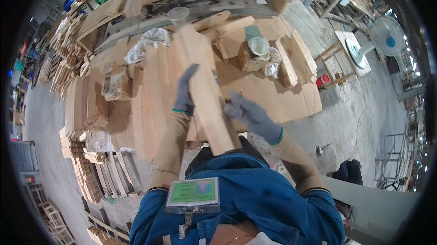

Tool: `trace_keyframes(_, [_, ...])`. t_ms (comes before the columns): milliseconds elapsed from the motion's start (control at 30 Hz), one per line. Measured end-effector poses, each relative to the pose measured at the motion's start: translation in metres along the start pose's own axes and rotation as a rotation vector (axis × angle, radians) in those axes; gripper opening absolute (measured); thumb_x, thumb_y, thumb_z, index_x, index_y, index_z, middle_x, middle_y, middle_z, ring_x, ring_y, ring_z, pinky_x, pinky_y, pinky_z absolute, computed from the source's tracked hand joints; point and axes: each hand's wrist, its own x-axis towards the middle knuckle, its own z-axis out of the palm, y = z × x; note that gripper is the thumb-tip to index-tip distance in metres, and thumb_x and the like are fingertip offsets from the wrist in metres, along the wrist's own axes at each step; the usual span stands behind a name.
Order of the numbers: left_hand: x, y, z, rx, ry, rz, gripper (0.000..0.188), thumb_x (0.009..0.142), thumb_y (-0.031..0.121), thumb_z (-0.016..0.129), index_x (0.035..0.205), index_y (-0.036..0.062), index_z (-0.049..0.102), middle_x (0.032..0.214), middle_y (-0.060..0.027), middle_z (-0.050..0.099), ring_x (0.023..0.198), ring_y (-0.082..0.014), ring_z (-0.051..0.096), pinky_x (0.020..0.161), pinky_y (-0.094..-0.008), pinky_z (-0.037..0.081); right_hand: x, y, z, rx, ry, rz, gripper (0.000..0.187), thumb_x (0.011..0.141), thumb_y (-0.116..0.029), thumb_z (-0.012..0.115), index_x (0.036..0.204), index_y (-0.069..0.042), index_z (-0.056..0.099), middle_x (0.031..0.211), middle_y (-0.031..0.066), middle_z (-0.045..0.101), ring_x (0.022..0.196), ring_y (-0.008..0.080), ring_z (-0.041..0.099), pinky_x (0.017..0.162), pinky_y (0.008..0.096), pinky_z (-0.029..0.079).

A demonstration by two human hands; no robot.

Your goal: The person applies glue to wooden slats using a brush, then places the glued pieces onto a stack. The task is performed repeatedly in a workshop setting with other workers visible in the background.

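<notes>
A long pale wooden board (207,92) slants up from my waist over the work surface, its far end blurred. My left hand (185,91), in a grey glove with a green cuff, is closed around the board's left edge. The thumb lies on its upper face and the other fingers are hidden beneath. At the board's right side is my right hand (255,116), in a matching glove. Its fingers are apart and a little blurred, pointing toward the edge. Whether they touch the wood I cannot tell. Below lie several pale planks (152,95) side by side on cardboard (287,101).
A white cup (258,46) stands on a rough block (251,60) beside crumpled plastic (273,65). Another rough block (117,83) sits left of the planks. Stacked timber (70,45) lines the left. Right are a red bucket (322,81) and a fan (387,35) on a wooden stand.
</notes>
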Motion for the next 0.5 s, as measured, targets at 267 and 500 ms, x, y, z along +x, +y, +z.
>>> trace_keyframes(267, [-0.03,0.039,0.055,0.326,0.085,0.19,0.062,0.081,0.039,0.053,0.124,-0.0049,0.041,0.103,-0.0211,0.058,0.086,-0.0326,0.061,0.072,-0.0388,0.054,0.043,-0.04,-0.187,0.144,0.511,0.027,0.024,0.088,-0.013,0.054,0.106,0.003,0.058,0.086,0.0059,0.061,0.07,0.013,0.059,0.063,0.0237,0.051])
trace_keyframes(500, [-0.042,-0.003,0.077,0.594,0.196,0.171,0.059,0.069,0.006,0.058,0.123,-0.0095,0.038,0.101,-0.0305,0.057,0.082,-0.0404,0.063,0.069,-0.0477,0.056,0.117,0.042,-0.255,0.019,0.523,0.031,0.013,0.077,-0.006,0.065,0.085,0.002,0.06,0.076,0.0092,0.064,0.067,0.0131,0.062,0.058,0.0239,0.049])
